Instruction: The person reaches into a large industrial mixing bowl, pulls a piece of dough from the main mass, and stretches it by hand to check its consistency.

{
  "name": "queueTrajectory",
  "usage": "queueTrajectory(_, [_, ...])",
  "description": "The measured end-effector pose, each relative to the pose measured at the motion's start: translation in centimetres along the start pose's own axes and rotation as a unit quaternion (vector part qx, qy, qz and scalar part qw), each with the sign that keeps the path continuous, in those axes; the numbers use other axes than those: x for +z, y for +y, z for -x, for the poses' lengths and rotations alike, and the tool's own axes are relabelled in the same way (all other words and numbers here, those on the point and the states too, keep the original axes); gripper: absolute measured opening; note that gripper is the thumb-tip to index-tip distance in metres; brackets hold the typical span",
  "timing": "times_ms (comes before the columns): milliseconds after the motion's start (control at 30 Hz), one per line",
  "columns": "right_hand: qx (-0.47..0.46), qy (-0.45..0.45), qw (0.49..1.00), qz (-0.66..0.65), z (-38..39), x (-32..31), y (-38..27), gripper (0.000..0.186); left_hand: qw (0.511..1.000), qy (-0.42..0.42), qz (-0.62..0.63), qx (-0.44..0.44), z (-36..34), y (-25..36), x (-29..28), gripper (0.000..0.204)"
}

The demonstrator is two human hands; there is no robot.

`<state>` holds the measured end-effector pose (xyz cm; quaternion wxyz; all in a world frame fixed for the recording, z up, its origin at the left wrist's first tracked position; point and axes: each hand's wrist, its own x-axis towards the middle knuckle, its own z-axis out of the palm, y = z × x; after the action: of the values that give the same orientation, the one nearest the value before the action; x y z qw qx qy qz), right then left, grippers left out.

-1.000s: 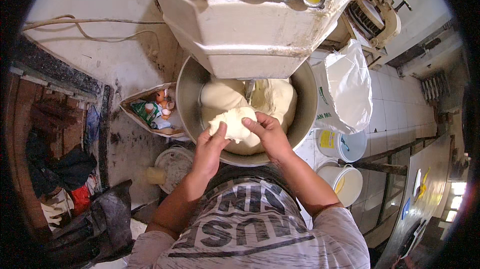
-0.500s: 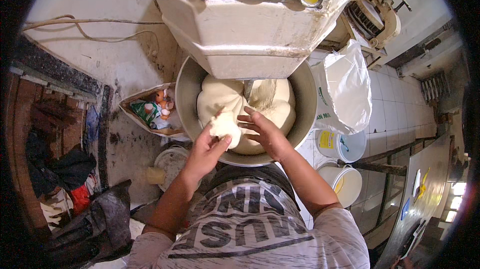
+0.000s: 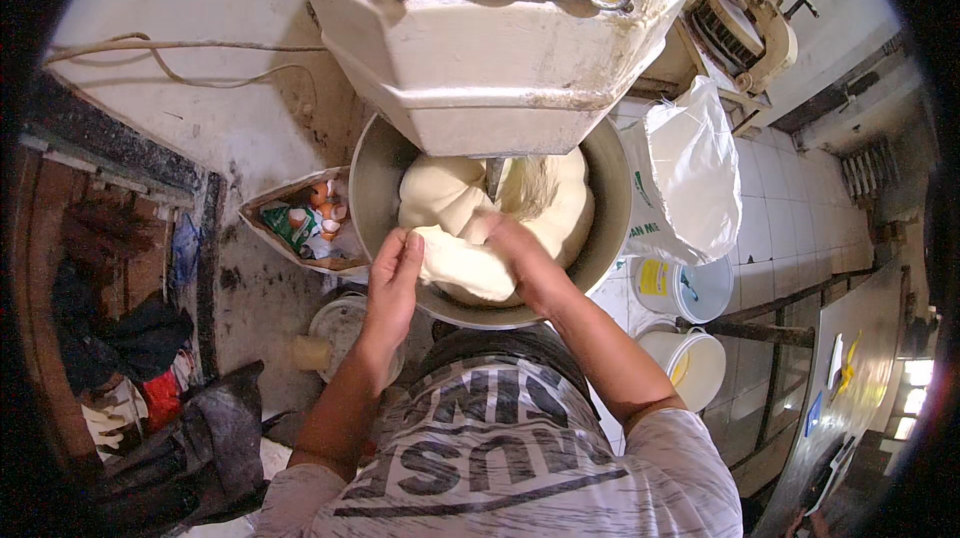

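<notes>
The left hand (image 3: 392, 283) pinched the near-left end of the dough strip (image 3: 465, 266) between thumb and fingers. The right hand (image 3: 518, 253) was at the strip's upper right, fingers bent and smeared by motion; whether they gripped it could not be told. The strip, pale cream, smooth and soft-edged, hung in a thick, rounded band over the near part of the bowl (image 3: 610, 223). Behind it lay the dough (image 3: 438, 190), plump, satiny and bulging in broad lobes, rougher and streaked beside the metal bar (image 3: 495, 178) standing in its middle. The bowl was dull grey metal with a thin round rim; a band of bare wall showed right of the dough, and the near rim passed just below the wrists. The mixer head (image 3: 490, 88), chipped cream paint over blunt facets, overhung the far side, leaving the hands open room in front of it. A crinkled white sack (image 3: 698, 178) stood close on the right; a paper bag (image 3: 262, 213) of eggshells (image 3: 328, 226) crowded the left.
</notes>
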<state>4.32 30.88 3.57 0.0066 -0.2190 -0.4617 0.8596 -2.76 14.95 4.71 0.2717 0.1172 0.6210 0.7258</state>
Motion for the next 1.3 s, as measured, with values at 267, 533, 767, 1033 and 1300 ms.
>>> queueTrajectory(267, [0.055, -0.011, 0.993, -0.106, 2.4, 2.1, -1.5, 0.024, 0.99, -0.028, 0.081, -0.113, 0.2, -2.6, -0.3, 0.049])
queueTrajectory(533, [0.08, -0.053, 0.986, -0.135, 2.4, 1.9, -1.3, 0.039, 0.947, -0.139, 0.179, -0.227, 1.9, -2.3, 1.6, 0.07])
queueTrajectory(767, [0.04, -0.039, 0.983, -0.172, 2.3, 0.6, -1.1, 0.055, 0.978, -0.021, 0.146, -0.146, 1.1, -1.1, 1.8, 0.047])
queueTrajectory(1033, [0.116, -0.073, 0.989, -0.054, 1.3, -3.7, 1.2, 0.05, 0.995, 0.022, 0.075, -0.061, 0.4, 2.4, 0.7, 0.043])
queueTrajectory(1300, [0.049, -0.141, 0.987, -0.057, 2.2, 0.6, 1.2, 0.057, 0.988, -0.106, -0.109, 0.009, 1.3, 3.5, 1.6, 0.032])
